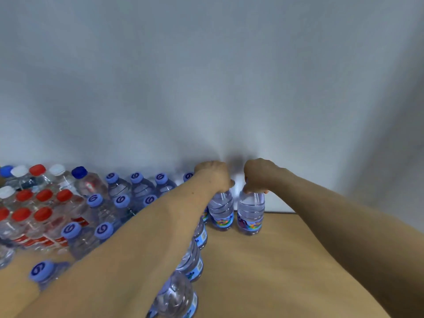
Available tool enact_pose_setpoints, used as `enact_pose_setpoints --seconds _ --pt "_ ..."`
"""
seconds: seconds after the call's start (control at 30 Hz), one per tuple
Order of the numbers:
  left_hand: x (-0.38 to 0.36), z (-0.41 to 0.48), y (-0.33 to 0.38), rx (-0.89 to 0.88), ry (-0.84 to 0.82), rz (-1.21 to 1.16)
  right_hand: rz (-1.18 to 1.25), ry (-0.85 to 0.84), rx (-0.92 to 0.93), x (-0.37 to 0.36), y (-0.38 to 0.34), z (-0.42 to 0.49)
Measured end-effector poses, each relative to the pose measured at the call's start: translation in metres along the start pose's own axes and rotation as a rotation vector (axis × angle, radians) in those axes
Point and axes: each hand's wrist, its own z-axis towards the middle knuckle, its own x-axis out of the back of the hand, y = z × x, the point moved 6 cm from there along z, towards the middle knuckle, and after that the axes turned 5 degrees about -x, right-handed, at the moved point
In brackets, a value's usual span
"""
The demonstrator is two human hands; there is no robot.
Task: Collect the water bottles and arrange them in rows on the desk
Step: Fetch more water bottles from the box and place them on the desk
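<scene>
Both arms reach across the desk (pixel 275 260), a smooth, tan, wood-look top that runs back to a plain pale wall (pixel 206 76). At the far edge, close to that wall, two small clear plastic bottles stand upright just beside each other, apart by a thin gap. The left hand (pixel 214 177) has its fingers curled down over the top of the left bottle (pixel 221 210), clamped round the cap and neck so the cap is hidden. The right hand (pixel 259 177) grips the top of the right bottle (pixel 250 212) the same way, fingertips pinched round the neck. Both bottles have ribbed, rounded shoulders and a bright, many-coloured label band low on the body.

Under the left forearm a column of bottles (pixel 190 262) of the same kind runs toward the viewer, partly hidden by the arm. Further left stand packed rows of purple-capped bottles (pixel 121 200), their round lids marked with a dark swirl. Beyond them are red-capped bottles (pixel 43 196) with red-and-white labels, and at the back a few with white caps (pixel 20 171) and a dark blue cap (pixel 79 172).
</scene>
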Motion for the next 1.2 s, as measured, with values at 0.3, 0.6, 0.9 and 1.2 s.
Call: enact_pose_setpoints --seconds 0.3,0.6,0.9,1.2 --pt "-0.019 -0.001 0.007 -0.076 -0.134 0.149 -0.074 -0.057 0.040 -0.004 -0.007 -0.001" --pt "-0.017 -0.003 0.007 -0.105 -0.076 0.200 0.041 0.068 0.052 -0.006 -0.003 0.004" --pt "-0.016 0.000 0.006 -0.139 0.005 0.264 -0.056 -0.029 0.038 -0.012 -0.011 0.005" --pt "-0.013 0.003 0.002 -0.162 0.067 0.286 -0.003 0.032 0.062 -0.016 -0.002 0.005"
